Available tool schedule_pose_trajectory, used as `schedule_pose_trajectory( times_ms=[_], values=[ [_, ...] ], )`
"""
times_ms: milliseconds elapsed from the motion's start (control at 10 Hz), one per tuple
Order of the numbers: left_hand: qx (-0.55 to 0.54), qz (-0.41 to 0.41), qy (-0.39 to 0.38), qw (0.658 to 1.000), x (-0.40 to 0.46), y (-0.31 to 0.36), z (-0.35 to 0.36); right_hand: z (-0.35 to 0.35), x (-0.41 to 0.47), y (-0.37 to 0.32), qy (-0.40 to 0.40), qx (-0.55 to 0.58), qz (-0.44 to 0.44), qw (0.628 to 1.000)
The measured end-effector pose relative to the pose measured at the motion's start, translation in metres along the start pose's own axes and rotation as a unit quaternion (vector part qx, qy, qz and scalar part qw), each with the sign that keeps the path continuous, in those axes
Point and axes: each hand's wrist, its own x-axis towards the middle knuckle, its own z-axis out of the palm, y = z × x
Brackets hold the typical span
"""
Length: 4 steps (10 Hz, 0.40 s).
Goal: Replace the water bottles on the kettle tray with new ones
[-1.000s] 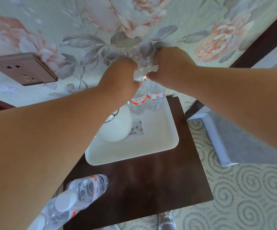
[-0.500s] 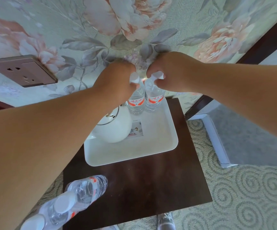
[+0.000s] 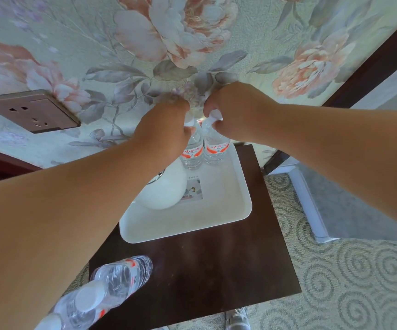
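Two clear water bottles with red labels stand side by side at the far edge of the white tray (image 3: 221,210). My left hand (image 3: 166,125) grips the cap of the left bottle (image 3: 192,153). My right hand (image 3: 231,110) grips the white cap of the right bottle (image 3: 217,151). A white kettle (image 3: 161,191) sits on the tray just left of the bottles, partly hidden by my left forearm. Two more clear bottles (image 3: 119,279) lie at the near left corner of the dark table (image 3: 216,270).
The floral wall rises right behind the tray, with a brown socket plate (image 3: 30,110) at the left. A small printed card (image 3: 195,189) lies on the tray. Patterned carpet (image 3: 347,282) surrounds the table, and a shoe (image 3: 236,317) shows at the bottom edge.
Both hands have stayed on the bottle caps. The view has shifted slightly, and the bottles sit a little lower against the tray than one second ago.
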Motion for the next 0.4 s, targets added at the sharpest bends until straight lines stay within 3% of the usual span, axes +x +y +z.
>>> schedule_pose_trajectory(
  times_ms=[200, 400],
  values=[
    [0.001, -0.031, -0.045, 0.999, -0.007, 0.01, -0.005, -0.007, -0.003, -0.012, -0.054, -0.047, 0.024, 0.997],
    [0.028, -0.091, -0.065, 0.993, -0.035, 0.005, -0.046, -0.035, -0.029, -0.02, -0.058, -0.07, 0.056, 0.994]
  ],
)
